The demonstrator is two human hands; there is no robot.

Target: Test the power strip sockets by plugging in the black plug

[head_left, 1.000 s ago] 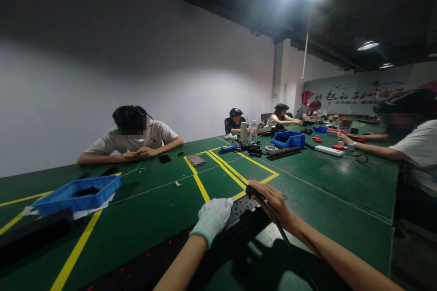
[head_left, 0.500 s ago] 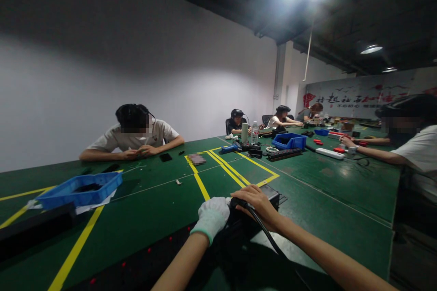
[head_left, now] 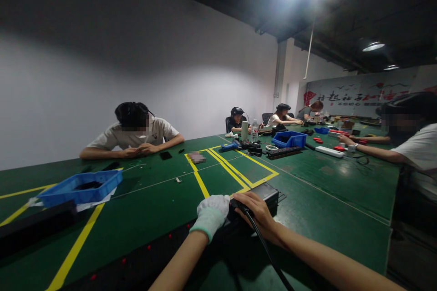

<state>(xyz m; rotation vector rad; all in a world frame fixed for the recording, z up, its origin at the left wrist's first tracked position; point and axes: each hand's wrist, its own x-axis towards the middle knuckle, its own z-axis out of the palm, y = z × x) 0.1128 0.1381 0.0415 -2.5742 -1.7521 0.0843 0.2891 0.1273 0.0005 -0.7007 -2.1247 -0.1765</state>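
A long black power strip (head_left: 143, 259) with small red switches lies across the green table (head_left: 324, 204) in front of me. My left hand (head_left: 211, 213), in a white glove, rests curled on the strip near its far end. My bare right hand (head_left: 254, 211) is closed round a black tool whose cable (head_left: 264, 250) runs back along my forearm. The tool's tip meets the strip's far end (head_left: 264, 193) beside my gloved hand.
A blue tray (head_left: 80, 187) and a black bar (head_left: 34, 227) sit at the left. Yellow tape lines (head_left: 201, 185) cross the table. A person sits opposite at the left, one at the right, others further back among a blue bin (head_left: 289, 138), bottles and a white strip (head_left: 329, 151).
My right hand with the tool moved left along the strip's far end, up against my gloved left hand. The strip's end has tipped so its side now shows.
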